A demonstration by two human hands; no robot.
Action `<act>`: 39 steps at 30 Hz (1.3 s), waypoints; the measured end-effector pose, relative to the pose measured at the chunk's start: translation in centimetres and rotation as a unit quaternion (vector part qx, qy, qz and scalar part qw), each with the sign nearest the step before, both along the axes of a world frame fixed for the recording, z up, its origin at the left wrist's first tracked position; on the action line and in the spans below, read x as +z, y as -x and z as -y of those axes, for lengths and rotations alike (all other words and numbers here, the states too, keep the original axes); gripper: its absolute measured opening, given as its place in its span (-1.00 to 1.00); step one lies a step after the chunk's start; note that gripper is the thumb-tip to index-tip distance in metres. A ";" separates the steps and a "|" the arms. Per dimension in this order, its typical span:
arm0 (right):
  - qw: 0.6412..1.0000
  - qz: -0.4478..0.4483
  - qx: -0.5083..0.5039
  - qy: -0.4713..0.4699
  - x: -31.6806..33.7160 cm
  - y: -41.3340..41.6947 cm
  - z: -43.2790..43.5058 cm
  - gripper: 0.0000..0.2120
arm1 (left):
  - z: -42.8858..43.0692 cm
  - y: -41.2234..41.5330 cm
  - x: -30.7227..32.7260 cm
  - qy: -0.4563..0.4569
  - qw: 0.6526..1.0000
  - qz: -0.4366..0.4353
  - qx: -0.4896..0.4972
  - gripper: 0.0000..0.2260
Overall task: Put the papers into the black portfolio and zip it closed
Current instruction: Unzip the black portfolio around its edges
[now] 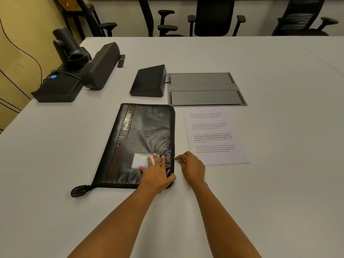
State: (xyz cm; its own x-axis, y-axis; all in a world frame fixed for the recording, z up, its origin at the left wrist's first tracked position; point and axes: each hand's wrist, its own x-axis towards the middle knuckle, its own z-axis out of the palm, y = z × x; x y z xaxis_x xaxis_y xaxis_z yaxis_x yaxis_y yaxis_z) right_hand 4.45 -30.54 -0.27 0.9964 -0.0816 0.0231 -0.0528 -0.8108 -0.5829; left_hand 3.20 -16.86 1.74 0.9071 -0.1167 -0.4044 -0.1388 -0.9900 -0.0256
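Portfolio: One black leather-look portfolio (pixel 141 138), banded with a brown strip down its left side, is lying flat with its cover down. One black ribbed strap loop (pixel 79 190) is trailing from its near-left corner.
Papers: One stack of white printed papers (pixel 214 135) is lying just right of the portfolio, outside it and not touching it. The number of sheets cannot be told.
Hands: Two bare hands are working at the portfolio's near-right corner.
Left hand: The left hand (pixel 156 170) is pressing down flat, fingers straight and spread, fingertips lying over one pale label card (pixel 142 161) set in the cover.
Right hand: The right hand (pixel 191 167) is pinching one small metal zip pull (pixel 175 158) on the portfolio's right edge, thumb and fingertips clamped on it.
Zip: How far it is standing open cannot be told.
Devices: Just beyond the portfolio, one black wedge-shaped console (pixel 149 81) is sitting beside one grey two-lidded cable hatch (pixel 204 89). Further beyond and to the left are sitting one black speaker bar (pixel 100 66), one black conference camera (pixel 68 47), one black base unit (pixel 57 88) glowing with a blue light, and one small black remote (pixel 121 60).
Table: One broad pale grey table (pixel 55 146) is carrying everything.
Room: At least four black office chairs (pixel 214 15) are standing far beyond the portfolio. A yellow wall (pixel 18 53), with dark cables running across it, is rising to the left.
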 end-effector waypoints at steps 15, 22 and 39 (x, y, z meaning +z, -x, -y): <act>0.999 0.003 -0.006 -0.042 -0.5 3.2 -0.1 -0.79 | -0.2 -0.2 -0.5 0.006 1.000 -0.003 0.005 -0.30; 0.999 0.010 0.003 -0.048 -1.0 6.3 -0.2 -0.79 | -0.2 -0.1 -0.4 0.009 1.000 -0.003 0.005 -0.28; 0.982 -0.067 0.021 -0.176 -0.9 7.4 -0.4 -0.81 | 0.6 6.1 0.5 0.246 0.935 0.232 0.104 -0.77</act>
State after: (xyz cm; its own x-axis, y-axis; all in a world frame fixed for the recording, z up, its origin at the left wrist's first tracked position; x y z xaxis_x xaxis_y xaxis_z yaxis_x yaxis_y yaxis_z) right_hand -2.94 -30.14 -1.21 0.9912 -0.0199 -0.1309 -0.1193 -0.5637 -0.8173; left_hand -2.86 -17.50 2.28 0.9953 0.0140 0.0953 -0.0285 -0.9022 0.4304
